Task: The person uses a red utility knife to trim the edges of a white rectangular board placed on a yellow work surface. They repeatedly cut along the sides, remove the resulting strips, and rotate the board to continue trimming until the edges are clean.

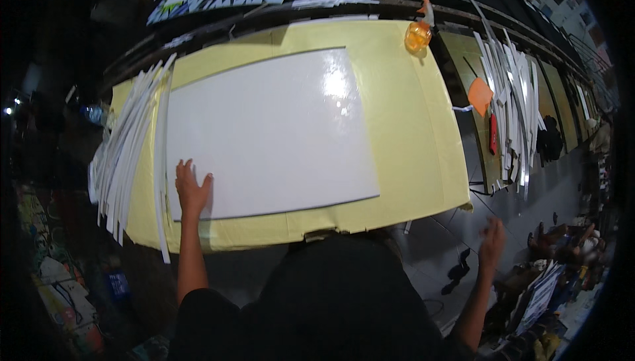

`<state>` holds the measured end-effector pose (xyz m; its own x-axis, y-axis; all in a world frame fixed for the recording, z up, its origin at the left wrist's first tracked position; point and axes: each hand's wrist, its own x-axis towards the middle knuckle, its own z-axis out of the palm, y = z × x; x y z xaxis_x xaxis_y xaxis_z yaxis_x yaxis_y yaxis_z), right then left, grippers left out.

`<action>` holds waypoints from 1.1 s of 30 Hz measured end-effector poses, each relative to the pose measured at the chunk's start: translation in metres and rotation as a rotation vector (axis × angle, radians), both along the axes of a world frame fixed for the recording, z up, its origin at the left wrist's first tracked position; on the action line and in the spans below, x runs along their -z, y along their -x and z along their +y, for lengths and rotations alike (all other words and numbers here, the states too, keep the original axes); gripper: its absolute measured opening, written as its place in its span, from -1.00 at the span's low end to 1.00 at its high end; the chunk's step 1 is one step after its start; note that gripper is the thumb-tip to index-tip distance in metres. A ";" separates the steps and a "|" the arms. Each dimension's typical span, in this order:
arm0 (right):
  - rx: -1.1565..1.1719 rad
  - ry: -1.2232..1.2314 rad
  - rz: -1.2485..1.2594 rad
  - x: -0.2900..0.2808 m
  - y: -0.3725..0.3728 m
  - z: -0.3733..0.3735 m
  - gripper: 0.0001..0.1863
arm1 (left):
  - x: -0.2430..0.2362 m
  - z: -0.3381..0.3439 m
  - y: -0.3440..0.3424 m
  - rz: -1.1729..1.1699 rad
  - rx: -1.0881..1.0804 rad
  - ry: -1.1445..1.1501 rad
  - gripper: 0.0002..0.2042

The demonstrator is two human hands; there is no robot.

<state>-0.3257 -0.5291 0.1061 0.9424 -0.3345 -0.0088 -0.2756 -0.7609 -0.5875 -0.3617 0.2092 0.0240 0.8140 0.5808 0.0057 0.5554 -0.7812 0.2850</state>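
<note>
Resting at seven o'clock on the white board [271, 136], my left grip [193, 194] is spread; my right grip [492, 243], at four o'clock off the worktop [417, 136], I cannot tell. The board already lies flat toward nine o'clock; what is left does not show. Its long axis points roughly nine to three.
</note>
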 end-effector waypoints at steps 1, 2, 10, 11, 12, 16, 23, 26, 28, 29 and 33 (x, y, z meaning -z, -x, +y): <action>-0.029 -0.053 0.014 -0.007 -0.024 0.035 -0.67 | 0.003 0.007 0.011 0.007 -0.036 -0.016 -0.26; -0.176 -0.277 -0.005 0.015 -0.048 0.046 -0.70 | 0.009 0.012 0.021 0.019 -0.061 -0.023 -0.25; -0.538 -0.161 0.147 0.068 -0.122 0.244 -0.40 | 0.030 0.034 0.064 0.001 -0.164 -0.005 -0.22; -0.530 -0.106 0.151 0.070 -0.119 0.252 -0.37 | 0.027 0.031 0.064 0.006 -0.180 -0.007 -0.22; -0.514 -0.125 0.165 0.068 -0.115 0.262 -0.36 | 0.028 0.032 0.068 -0.007 -0.198 0.002 -0.22; -0.457 -0.102 0.170 0.070 -0.108 0.285 -0.30 | 0.031 0.036 0.079 -0.078 -0.230 -0.002 -0.24; -0.275 -0.312 0.224 0.089 -0.126 0.281 -0.25 | 0.024 0.063 0.079 -0.280 -0.281 0.091 -0.32; -0.243 -0.409 0.282 0.088 -0.133 0.283 -0.26 | 0.024 0.084 0.081 -0.311 -0.359 0.231 -0.32; -0.261 -0.489 0.302 0.089 -0.136 0.279 -0.43 | 0.032 0.094 0.077 -0.334 -0.363 0.282 -0.35; -0.286 -0.579 0.336 0.087 -0.138 0.275 -0.51 | 0.034 0.098 0.076 -0.346 -0.366 0.309 -0.36; -0.358 -0.802 0.247 0.076 -0.141 0.256 -0.62 | 0.013 0.093 0.073 -0.389 -0.410 0.680 -0.49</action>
<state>-0.1850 -0.2729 0.0304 0.9292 0.1711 -0.3276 -0.2896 -0.2138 -0.9330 -0.4348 0.3026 0.0110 0.5535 0.8049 -0.2140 0.5215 -0.1346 0.8426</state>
